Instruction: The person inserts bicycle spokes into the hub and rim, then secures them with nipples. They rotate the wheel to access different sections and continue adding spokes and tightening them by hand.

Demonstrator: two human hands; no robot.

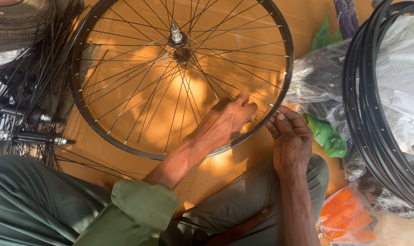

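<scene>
A bicycle wheel lies flat on brown cardboard, its black rim ringing thin spokes that meet at a metal hub well beyond both hands. The left hand reaches in over the near part of the rim, fingers curled together and pinched on a spoke just inside the rim. The right hand sits just outside the rim, close beside the left hand, thumb and fingertips closed on the end of a spoke where it meets the rim; what lies between those fingertips is too small to tell.

To the right of the right hand lie crumpled clear plastic bags, with green plastic among them. Nearer the person, below the right hand, a clear bag holds orange pieces. Farther right, a stack of bare black rims rests over grey wrapping.

Far to the left of the left hand, loose hubs with axles sit in a tangle of black spokes, and a tyre lies beyond them. The person wears green clothing.
</scene>
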